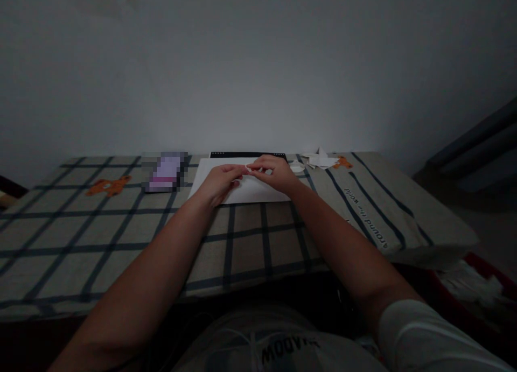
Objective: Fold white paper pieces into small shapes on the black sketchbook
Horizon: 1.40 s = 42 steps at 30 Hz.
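Note:
Both hands meet over a white sheet of paper (262, 193) lying on the table. My left hand (223, 182) is closed, thumb and fingers pinched at a small white piece (247, 168), which looks like paper. From the other side my right hand (273, 172) pinches the same piece between thumb and fingertips. Most of the piece is hidden by the fingers, so its shape cannot be made out. Just right of my right hand lies a small, flat white item (297, 167). Beyond it sits a folded white paper shape (321, 159) with pointed corners.
A phone-like device (165, 171), blurred, stands left of the sheet. Behind the sheet shows a black strip (248, 154) with white marks. A checked cloth (246, 243) covers the table, which meets a plain wall (258, 81). A red container (484, 286) with crumpled white stuff is at lower right.

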Motion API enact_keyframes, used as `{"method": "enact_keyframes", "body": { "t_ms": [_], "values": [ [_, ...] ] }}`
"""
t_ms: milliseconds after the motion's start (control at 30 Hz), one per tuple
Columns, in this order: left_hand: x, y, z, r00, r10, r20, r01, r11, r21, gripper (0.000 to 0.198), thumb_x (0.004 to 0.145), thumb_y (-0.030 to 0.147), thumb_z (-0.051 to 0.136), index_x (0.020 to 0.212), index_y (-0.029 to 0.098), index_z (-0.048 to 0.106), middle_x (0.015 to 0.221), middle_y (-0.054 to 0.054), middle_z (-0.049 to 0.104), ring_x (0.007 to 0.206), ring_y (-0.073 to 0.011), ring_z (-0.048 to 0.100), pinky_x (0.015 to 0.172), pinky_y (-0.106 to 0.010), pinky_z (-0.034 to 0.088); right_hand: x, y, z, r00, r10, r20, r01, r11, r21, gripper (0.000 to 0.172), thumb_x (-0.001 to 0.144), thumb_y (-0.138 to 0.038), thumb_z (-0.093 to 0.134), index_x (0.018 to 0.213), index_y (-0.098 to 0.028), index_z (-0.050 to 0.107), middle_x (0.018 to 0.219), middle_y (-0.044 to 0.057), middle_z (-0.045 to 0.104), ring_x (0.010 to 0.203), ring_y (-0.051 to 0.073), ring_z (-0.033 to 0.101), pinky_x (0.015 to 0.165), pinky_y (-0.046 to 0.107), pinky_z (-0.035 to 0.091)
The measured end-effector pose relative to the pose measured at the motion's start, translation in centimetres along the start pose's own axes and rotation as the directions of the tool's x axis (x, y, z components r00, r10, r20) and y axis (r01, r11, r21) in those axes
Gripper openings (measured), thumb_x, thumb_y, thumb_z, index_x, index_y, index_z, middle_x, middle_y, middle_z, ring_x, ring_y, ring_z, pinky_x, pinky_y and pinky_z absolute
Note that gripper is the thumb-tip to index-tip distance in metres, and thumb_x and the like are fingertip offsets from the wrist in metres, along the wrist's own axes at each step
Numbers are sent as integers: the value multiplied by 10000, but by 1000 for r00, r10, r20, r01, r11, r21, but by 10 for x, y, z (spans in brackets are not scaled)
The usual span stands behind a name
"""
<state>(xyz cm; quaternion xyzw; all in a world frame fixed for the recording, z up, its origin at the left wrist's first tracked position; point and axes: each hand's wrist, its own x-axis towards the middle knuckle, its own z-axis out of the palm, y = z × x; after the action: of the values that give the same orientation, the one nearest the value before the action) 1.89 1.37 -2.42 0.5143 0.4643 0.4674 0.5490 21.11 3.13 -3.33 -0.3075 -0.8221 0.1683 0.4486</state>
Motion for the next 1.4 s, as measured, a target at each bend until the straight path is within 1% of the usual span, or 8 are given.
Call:
{"method": "enact_keyframes", "body": {
  "t_ms": [133,233,333,500,833,1100,1267,1400],
  "values": [
    [3,-3,-1,997,31,-67,-27,997,66,220,603,366,820,708,179,769,828,-64,733,663,-118,508,598,-255,375,1,-1,1,992,122,-43,-119,991,65,171,881,-304,670,933,-206,801,960,66,770,872,170,672,749,297,519],
    [2,-5,-2,995,72,-64,-62,986,152,211,638,376,787,718,181,775,857,-74,752,698,-137,545,631,-269,409,2,1,1,954,285,-93,-270,952,146,191,856,-334,688,927,-188,790,957,72,776,860,174,675,790,317,525],
    [1,-6,-2,992,117,-53,-102,969,225,218,659,383,768,739,181,783,876,-80,768,728,-154,573,659,-283,432,3,2,0,935,355,-28,-343,919,196,220,823,-354,707,909,-166,783,917,75,772,817,173,662,785,323,517],
    [-1,-6,-1,985,166,-47,-148,953,266,213,660,373,776,757,183,791,898,-80,779,777,-170,612,694,-295,451,3,1,0,932,355,75,-363,912,193,219,804,-359,680,830,-159,767,825,59,746,784,172,640,767,317,490],
    [2,-8,-1,972,236,4,-223,912,344,244,669,421,741,735,186,749,796,-53,746,719,-175,605,708,-311,460,2,-2,3,956,284,77,-293,943,158,217,799,-354,609,786,-157,701,798,49,699,758,171,595,739,312,453],
    [2,-7,-4,880,445,165,-465,739,489,249,771,435,648,730,192,677,774,-35,706,763,-190,620,705,-305,459,2,-6,3,953,270,140,-296,929,223,201,769,-370,622,777,-170,645,724,7,611,692,146,522,677,295,415],
    [0,-7,-5,854,488,183,-501,675,541,219,804,400,615,753,190,655,751,-28,668,731,-181,596,681,-298,448,2,-6,5,958,255,130,-282,922,267,205,758,-382,631,764,-177,619,719,-2,580,687,141,508,658,287,409],
    [-1,-7,-3,862,485,145,-471,662,584,270,855,455,583,811,196,644,781,-35,658,736,-181,579,662,-288,436,3,-5,4,945,307,111,-326,897,299,226,772,-406,666,783,-182,644,742,8,625,738,153,558,713,296,450]
  ]
}}
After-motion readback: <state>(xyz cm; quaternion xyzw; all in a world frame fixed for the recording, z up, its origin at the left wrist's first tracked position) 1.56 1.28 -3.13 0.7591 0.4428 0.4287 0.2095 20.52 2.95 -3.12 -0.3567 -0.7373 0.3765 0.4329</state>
